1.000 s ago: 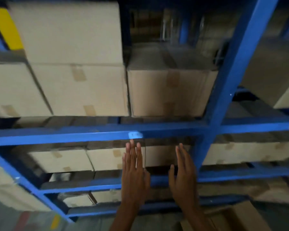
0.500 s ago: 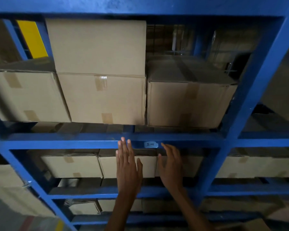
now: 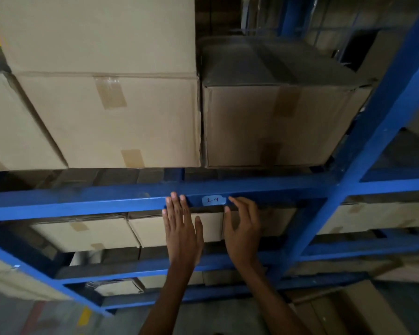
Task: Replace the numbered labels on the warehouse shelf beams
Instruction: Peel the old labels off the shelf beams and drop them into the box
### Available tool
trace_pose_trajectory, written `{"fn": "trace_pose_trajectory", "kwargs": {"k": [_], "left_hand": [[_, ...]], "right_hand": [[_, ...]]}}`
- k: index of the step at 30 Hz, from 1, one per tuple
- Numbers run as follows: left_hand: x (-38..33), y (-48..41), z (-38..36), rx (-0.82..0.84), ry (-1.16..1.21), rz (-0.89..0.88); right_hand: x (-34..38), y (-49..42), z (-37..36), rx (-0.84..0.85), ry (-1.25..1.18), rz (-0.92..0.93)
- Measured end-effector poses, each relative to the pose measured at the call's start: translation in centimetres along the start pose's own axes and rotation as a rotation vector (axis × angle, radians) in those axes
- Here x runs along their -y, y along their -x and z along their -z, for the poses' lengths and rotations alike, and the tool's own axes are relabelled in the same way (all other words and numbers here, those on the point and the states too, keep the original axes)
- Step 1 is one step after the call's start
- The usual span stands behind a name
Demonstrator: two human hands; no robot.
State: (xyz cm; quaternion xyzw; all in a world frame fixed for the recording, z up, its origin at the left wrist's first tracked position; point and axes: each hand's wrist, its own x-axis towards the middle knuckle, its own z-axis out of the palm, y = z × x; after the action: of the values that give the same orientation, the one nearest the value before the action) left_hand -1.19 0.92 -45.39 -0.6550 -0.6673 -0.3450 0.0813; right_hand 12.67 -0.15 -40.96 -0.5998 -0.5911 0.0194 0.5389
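While one label marks one beam, left hand flat, right hand relaxed

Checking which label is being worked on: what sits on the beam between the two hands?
In the head view, a small white label, which seems to read 2-4, is stuck on the blue beam between the left hand and the right hand.

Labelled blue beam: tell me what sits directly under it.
Under the beam, taped cardboard boxes stand side by side one level down. The left hand and right hand cover part of the middle ones; what lies behind the boxes is hidden.
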Motion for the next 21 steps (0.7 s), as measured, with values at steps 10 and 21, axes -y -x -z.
{"fn": "trace_pose_trajectory", "kwargs": {"k": [10,21], "left_hand": [[0.5,-0.2,-0.9,-0.001,-0.002,-0.007],[0.5,-0.2,-1.1,-0.001,-0.009,0.006]], "right_hand": [[0.6,0.1,-1.7,-0.060,-0.088,-0.048],[0.4,-0.5,-1.8,-0.050,-0.110,-0.060]]}}
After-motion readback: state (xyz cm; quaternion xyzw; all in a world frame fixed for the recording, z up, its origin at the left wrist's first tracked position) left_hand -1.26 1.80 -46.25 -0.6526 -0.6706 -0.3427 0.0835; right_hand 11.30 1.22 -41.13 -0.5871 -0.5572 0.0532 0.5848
